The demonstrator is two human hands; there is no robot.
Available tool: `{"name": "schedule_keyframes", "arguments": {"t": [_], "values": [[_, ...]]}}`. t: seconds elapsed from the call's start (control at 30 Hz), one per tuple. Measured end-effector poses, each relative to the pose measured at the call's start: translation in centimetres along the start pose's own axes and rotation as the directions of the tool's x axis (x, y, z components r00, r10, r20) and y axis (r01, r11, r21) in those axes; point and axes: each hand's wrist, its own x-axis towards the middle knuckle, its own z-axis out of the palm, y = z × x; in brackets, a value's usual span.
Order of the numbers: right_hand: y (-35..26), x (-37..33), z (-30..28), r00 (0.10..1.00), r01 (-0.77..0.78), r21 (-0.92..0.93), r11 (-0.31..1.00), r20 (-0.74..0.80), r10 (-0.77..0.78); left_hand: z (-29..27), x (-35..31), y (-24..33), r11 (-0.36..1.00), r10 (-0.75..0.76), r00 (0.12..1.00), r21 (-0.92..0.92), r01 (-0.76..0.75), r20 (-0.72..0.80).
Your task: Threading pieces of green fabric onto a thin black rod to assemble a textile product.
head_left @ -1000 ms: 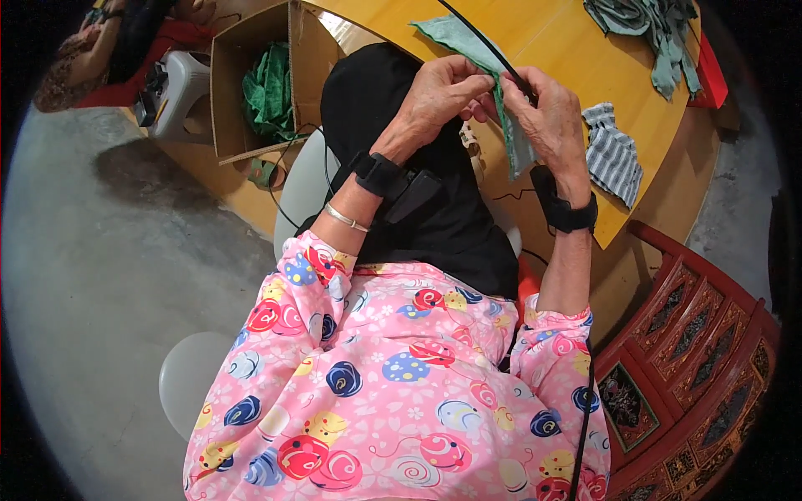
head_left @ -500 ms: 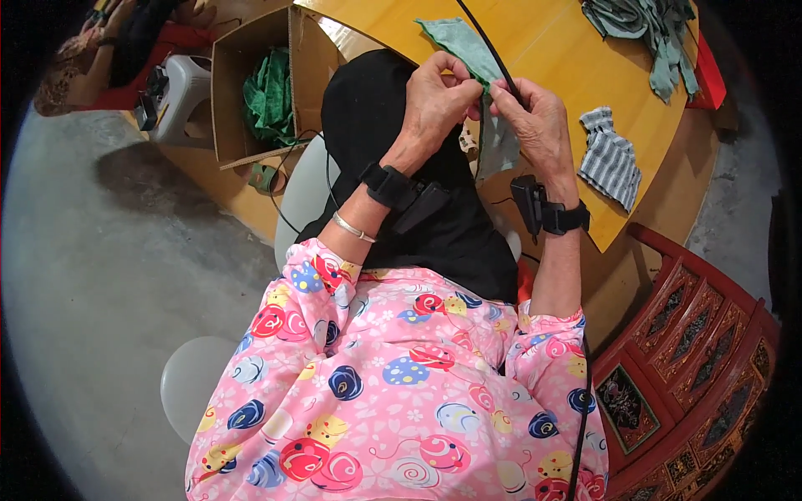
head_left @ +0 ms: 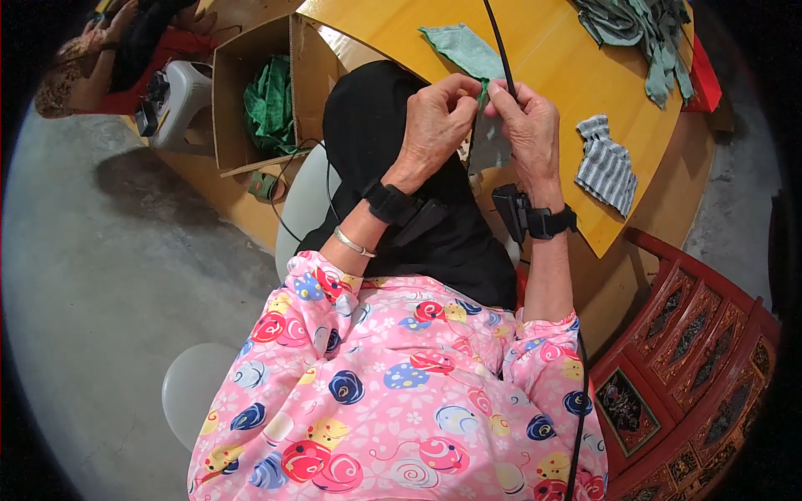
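A light grey-green cloth with a green edge lies partly on the table, and its lower part hangs between my hands over my lap. My left hand pinches the green edge, thumb against curled fingers. Close beside it, my right hand grips the same edge between thumb and fingers. The fingertips nearly meet, so the exact spot they hold is partly hidden. A thin black cord runs past my right fingers; I cannot tell whether they touch it.
A grey striped cloth piece and a pile of grey-green cloths lie on the yellow table. Left of it stands a cardboard box holding green fabric. A carved red chair is at right. Another person sits far left by a stool.
Both hands have shifted slightly down the view with the cloth edge between them. The cloth's upper part now lies flatter and lower on the table.
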Motion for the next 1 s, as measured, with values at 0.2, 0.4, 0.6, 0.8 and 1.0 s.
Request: {"name": "schedule_keyframes", "arguments": {"t": [0.2,0.4,0.6,0.8,1.0], "values": [[0.4,0.2,-0.5,0.985,-0.091,0.221,0.971,0.167,0.054,-0.4,0.2,-0.1,0.953,-0.083,0.992,-0.283,0.106,0.090],[0.3,-0.1,-0.5,0.985,-0.113,0.264,0.958,0.155,0.074,-0.9,0.4,0.4,0.786,-0.161,0.972,-0.573,0.232,0.173],[0.2,-0.1,-0.4,0.994,-0.040,0.072,0.997,0.109,0.032,-1.0,0.4,0.3,0.833,-0.148,0.973,-0.507,0.220,0.179],[0.1,0.0,-0.7,0.995,0.042,0.040,0.998,0.085,-0.045,-1.1,0.3,0.7,0.795,-0.115,0.977,-0.573,0.200,0.182],[-0.3,-0.1,-1.2,0.989,0.041,-0.020,0.999,0.141,-0.038,-1.2,0.3,0.9,0.788,-0.155,0.969,-0.568,0.239,0.193]]}}
